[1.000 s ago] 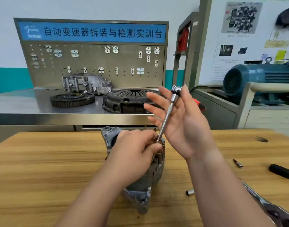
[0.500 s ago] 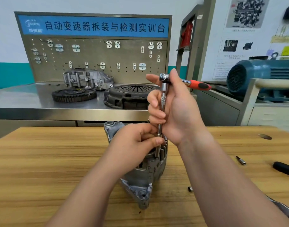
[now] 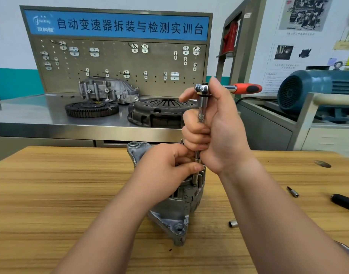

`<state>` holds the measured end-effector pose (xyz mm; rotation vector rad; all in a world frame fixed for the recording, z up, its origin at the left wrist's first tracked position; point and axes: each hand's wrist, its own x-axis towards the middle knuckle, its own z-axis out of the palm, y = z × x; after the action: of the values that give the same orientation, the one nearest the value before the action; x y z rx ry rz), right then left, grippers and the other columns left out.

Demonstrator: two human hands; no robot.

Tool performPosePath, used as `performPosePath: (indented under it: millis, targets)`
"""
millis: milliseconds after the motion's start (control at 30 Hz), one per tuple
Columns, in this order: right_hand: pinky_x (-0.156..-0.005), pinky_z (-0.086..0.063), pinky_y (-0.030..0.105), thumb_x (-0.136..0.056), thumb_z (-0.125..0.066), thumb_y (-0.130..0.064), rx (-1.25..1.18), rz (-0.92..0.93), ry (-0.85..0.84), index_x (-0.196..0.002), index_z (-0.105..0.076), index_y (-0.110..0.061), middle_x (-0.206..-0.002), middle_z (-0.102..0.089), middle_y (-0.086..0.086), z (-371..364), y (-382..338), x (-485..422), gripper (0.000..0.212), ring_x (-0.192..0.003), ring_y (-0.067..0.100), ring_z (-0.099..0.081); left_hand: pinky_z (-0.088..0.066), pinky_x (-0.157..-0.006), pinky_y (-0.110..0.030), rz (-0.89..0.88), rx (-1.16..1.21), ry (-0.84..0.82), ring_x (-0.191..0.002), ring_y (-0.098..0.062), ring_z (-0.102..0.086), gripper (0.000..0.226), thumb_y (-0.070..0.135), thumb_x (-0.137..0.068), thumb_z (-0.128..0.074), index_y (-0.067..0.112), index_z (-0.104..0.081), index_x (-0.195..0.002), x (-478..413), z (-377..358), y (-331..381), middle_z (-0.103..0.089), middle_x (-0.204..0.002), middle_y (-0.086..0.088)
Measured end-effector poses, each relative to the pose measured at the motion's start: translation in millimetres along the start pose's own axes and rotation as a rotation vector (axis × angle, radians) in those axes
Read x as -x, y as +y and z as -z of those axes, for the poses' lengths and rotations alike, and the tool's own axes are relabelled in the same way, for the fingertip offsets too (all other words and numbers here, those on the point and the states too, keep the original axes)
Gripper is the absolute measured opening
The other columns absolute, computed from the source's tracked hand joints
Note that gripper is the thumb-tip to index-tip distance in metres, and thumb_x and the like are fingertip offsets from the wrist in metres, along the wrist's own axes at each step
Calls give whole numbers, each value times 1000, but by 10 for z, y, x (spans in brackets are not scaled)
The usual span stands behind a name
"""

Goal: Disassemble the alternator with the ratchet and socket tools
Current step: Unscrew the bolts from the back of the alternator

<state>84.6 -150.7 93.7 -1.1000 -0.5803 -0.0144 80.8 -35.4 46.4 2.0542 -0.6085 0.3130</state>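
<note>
Head view: your right grip [image 3: 215, 133] is closed round the extension [image 3: 201, 114] just under the ratchet [image 3: 202, 89]. The fingers are curled on the shaft and the thumb is raised beside the head. The red handle [image 3: 246, 89] juts off to your right, untouched.

Your left grip [image 3: 165, 167] pinches the extension's lower end where it meets the top of the alternator [image 3: 177, 206]. Your fingers hide the tip, so it cannot be told whether it sits fully on a bolt.

The alternator stands on edge on the wooden surface [image 3: 70, 194], between your forearms, with one mounting ear [image 3: 178, 228] toward you. Nothing clamps it.

You appear to be lining up the tool on a housing bolt, with no real turning force on it yet. The next move likely calls for feeling the tip drop square onto the fastener. Then shift your right grip out to the handle for leverage, while the left goes from the shaft to bracing the housing, since a hard pull could tip or spin it.

A loose socket [image 3: 232, 223] lies just right of the alternator. A bit [image 3: 293, 191] and a black tool [image 3: 343, 202] lie farther right.
</note>
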Motion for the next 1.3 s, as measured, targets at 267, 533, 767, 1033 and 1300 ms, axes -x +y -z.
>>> performPosePath:
  millis: [267,533,767,1033,1300]
  targets:
    - [-43,-7,13,-85,-32,-54,-89,62,23,-65,-44,-15,-43,-17,-7,52,-179,189,46,-39,8,-6,-37,-66,-32,-281,-303,73,-72,-19,-55,25,30,-85,-65,14,-56,-67,81,-87,133,-61,-67,1]
    - [-43,-12,9,-88,-24,-54,-149,246,257,-52,-28,-20,-39,-16,-8,411,-672,589,49,-35,8,-6,-42,-73,-34,-216,-392,-49,-81,-13,-54,22,39,-98,-35,25,-46,-84,291,-529,392,-62,-82,8]
    - [-39,-13,10,-91,-23,-55,-123,236,429,-51,-30,-21,-41,-15,-8,885,-909,708,53,-33,7,-11,-44,-82,-30,-70,-504,-393,-100,-14,-51,27,52,-91,-50,28,-54,-103,357,-1190,167,-58,-99,9]
    - [-38,-14,12,-93,-27,-53,-215,100,383,-53,-32,-19,-42,-19,-8,1028,-700,596,52,-35,7,-13,-36,-91,-25,-74,-548,-352,-112,-10,-41,39,55,-90,-48,28,-57,-117,276,-1493,-112,-55,-113,12]
    - [-37,-13,12,-90,-30,-52,-263,43,357,-54,-31,-19,-42,-18,-8,1031,-607,540,49,-35,7,-13,-41,-88,-30,112,-599,-370,-114,-16,-44,30,39,-91,-58,21,-59,-116,103,-1605,-272,-50,-113,4]
